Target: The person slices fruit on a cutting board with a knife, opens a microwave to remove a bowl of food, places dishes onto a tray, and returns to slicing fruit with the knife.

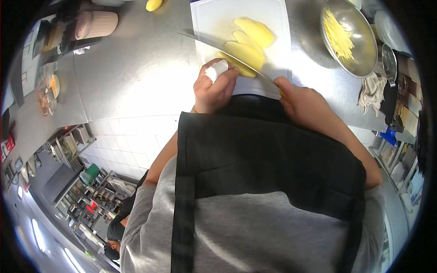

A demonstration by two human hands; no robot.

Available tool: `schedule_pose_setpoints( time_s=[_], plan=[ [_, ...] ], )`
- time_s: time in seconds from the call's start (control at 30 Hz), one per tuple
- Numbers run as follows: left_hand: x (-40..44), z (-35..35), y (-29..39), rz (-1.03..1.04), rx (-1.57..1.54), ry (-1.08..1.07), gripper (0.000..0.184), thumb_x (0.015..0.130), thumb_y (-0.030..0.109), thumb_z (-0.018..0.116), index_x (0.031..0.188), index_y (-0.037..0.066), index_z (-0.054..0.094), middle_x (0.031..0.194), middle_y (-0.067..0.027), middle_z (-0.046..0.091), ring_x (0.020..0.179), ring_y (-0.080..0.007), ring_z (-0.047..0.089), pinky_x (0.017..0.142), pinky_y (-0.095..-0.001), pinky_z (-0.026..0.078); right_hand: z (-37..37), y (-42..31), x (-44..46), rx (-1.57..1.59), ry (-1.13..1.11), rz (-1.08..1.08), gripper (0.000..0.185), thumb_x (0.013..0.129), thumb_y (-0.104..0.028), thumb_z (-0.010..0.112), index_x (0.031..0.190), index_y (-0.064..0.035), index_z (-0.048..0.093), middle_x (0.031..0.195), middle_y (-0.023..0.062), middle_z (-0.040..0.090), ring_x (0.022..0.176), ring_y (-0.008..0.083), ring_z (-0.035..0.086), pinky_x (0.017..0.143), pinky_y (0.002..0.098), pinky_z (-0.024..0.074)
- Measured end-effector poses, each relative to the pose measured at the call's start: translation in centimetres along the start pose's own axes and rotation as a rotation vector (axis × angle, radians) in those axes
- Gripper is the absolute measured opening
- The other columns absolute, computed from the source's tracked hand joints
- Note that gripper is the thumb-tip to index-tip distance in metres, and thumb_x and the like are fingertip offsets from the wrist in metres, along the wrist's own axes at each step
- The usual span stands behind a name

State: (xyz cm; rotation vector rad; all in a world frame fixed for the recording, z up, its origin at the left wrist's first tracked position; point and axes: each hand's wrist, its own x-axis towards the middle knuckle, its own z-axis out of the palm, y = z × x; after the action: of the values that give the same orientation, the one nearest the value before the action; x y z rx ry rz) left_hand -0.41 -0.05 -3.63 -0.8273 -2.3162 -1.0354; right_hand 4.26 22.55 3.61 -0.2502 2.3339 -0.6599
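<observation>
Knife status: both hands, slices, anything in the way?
Right hand gripping knife; left hand against near slice. Slices on board, knife slanting over them. Caution: left fingers close to knife.

Pinkish tub (pixel 97 24) at upper left, crumpled cloth (pixel 372 93) at right, green container (pixel 92 171)

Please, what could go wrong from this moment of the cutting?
The knife in the right hand is very close to the left hand, so a slip might cut it. The white wrapping there might catch the blade. Several potato slices lie close together on the cutting board and could perhaps shift under pressure.
</observation>
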Motion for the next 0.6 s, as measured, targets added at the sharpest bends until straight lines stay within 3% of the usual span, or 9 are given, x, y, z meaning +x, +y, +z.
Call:
schedule_pose_setpoints(
  time_s=[0.07,0.37,0.6],
  plan=[
    [0.1,-0.1,0.1,0.007,0.022,-0.002,0.024,0.062,-0.002,0.074,0.082,0.009,0.070,0.085,-0.0066,0.065,0.084,-0.0267,0.063,0.070,-0.0322,0.052,-0.1,-0.2,-1.0,0.030,0.078,-0.037,0.016,0.091,-0.017,0.044,0.106,-0.0119,0.042,0.083,0.0170,0.063,0.074,0.0377,0.063,0.064,0.0473,0.0483],
    [-0.4,0.1,0.1,-0.025,0.017,-0.012,0.026,0.060,0.001,0.076,0.083,0.010,0.070,0.084,-0.0087,0.064,0.086,-0.0305,0.063,0.071,-0.0337,0.052,-0.7,-2.2,-6.0,-0.011,-0.096,0.149,0.019,0.091,-0.023,0.043,0.108,-0.0145,0.039,0.084,0.0175,0.061,0.079,0.0379,0.064,0.065,0.0454,0.0504],
    [-0.4,0.0,0.2,-0.014,0.012,-0.014,0.026,0.060,-0.001,0.075,0.083,0.010,0.069,0.086,-0.0082,0.064,0.087,-0.0296,0.062,0.072,-0.0332,0.051,-0.9,-2.2,-6.3,-0.020,-0.127,0.150,0.025,0.090,-0.023,0.045,0.113,-0.0154,0.037,0.086,0.0171,0.061,0.079,0.0369,0.065,0.064,0.0447,0.0523]
  ],
)
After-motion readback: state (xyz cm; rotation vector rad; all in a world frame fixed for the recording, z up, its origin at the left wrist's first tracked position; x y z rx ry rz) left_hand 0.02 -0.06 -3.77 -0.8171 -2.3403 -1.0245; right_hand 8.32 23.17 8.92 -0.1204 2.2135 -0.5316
